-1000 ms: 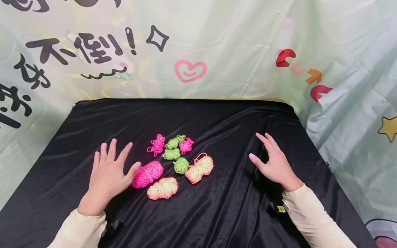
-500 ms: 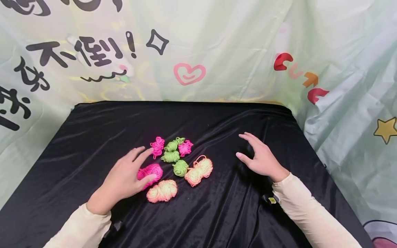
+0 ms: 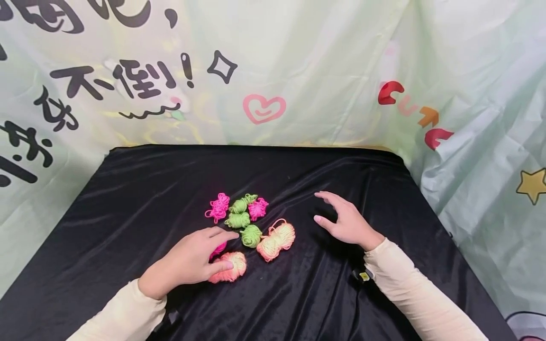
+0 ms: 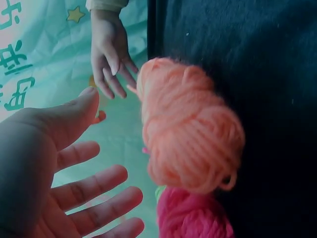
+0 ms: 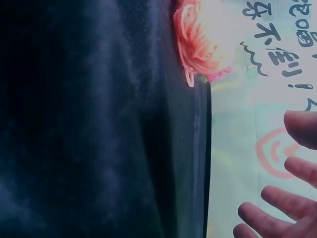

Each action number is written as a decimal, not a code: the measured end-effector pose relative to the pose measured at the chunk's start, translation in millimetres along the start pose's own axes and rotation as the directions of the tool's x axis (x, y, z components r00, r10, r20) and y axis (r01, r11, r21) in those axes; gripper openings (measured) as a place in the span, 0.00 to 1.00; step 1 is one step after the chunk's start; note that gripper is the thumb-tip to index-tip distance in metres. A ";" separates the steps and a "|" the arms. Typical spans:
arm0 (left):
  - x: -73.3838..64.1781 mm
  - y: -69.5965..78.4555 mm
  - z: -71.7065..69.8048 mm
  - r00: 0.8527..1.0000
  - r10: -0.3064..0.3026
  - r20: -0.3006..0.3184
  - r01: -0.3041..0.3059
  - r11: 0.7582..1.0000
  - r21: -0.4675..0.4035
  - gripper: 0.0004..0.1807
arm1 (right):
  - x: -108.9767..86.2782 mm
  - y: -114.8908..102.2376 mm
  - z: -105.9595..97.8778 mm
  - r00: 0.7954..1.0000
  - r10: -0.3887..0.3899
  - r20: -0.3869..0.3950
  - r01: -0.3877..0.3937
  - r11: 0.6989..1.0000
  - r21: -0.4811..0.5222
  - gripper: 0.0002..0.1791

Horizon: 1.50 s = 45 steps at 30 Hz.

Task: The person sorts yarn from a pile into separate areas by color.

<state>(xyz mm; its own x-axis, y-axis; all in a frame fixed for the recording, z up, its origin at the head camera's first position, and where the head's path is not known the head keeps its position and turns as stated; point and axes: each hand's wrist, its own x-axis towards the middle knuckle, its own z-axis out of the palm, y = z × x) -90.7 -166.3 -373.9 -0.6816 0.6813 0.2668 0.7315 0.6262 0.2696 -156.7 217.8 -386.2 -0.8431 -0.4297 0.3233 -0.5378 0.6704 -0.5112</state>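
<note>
In the head view my left hand (image 3: 194, 258) hovers over the large pink yarn skein (image 3: 218, 250), mostly covering it, and overlaps the near peach yarn skein (image 3: 234, 266). The left wrist view shows its fingers spread, holding nothing, with the peach skein (image 4: 190, 126) in front of them and the pink one (image 4: 193, 215) below. My right hand (image 3: 347, 222) is held above the cloth, right of the other peach skein (image 3: 276, 240), fingers extended and nothing in them. A green yarn ball (image 3: 251, 236) lies just beyond my left fingertips.
Two more green yarn balls (image 3: 237, 220) and two small pink yarn bundles (image 3: 219, 207) lie farther back. A black cloth (image 3: 341, 175) covers the table. A pale printed curtain (image 3: 320, 71) hangs behind and at the sides.
My left hand has moved right, from beside the large pink skein to over it and the near peach skein. My right hand has shifted left toward the yarn. The skeins stay put.
</note>
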 end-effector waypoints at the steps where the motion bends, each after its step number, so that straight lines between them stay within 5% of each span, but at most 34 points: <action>1: 0.3 0.8 1.1 1.000 0.009 0.005 -0.009 1.000 -0.009 0.29 | 0.3 -0.4 0.7 1.000 -0.002 0.005 0.002 1.000 0.005 0.31; 18: 5.6 10.3 7.8 0.974 -0.028 0.223 0.040 0.998 -0.052 0.26 | 20.7 -17.8 19.5 0.967 -0.110 0.229 0.083 0.989 0.124 0.29; 34: 4.5 11.8 8.9 0.973 -0.040 0.228 0.053 0.997 -0.050 0.25 | 33.2 -33.9 43.0 0.891 -0.285 0.353 0.260 0.958 0.118 0.24; 45: 5.2 13.9 9.4 0.968 -0.053 0.245 0.064 0.997 -0.037 0.25 | 32.7 -44.2 56.9 0.833 -0.267 0.484 0.262 0.962 0.079 0.27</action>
<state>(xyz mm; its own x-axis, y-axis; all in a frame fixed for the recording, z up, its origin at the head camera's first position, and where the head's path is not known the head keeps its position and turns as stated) -83.9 -150.5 -377.5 -0.6950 0.7188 0.0176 0.6850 0.6544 0.3201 -160.3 139.7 -398.4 -0.5575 -0.8299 0.0205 -0.7380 0.4841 -0.4701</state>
